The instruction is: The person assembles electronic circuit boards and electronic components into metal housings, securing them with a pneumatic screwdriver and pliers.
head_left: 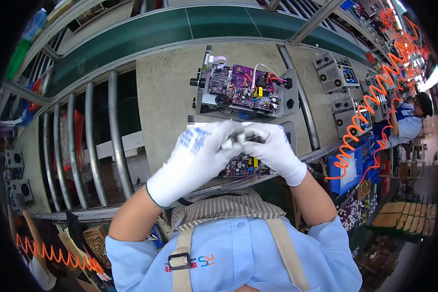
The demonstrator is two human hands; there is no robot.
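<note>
Both my hands wear white knit gloves and meet above the nearer of two open metal chassis. My left hand [211, 141] has its fingers curled together; my right hand [271, 147] pinches close against it. Whatever lies between the fingertips is too small and covered to make out. Beneath them the nearer circuit board [246, 166] shows only in part, with a yellow component on it. Just beyond, a second grey chassis [219, 110] holds a purple circuit board [243, 86] with red, white and black wires and black knobs on its left end.
Metal rollers [93, 146] lie to the left and a green conveyor belt [219, 23] runs across the back. Grey units [332, 73] stand at the right. Orange coiled hoses [357, 119] hang near a blue bin [344, 170]. A co-worker [413, 117] is at the far right.
</note>
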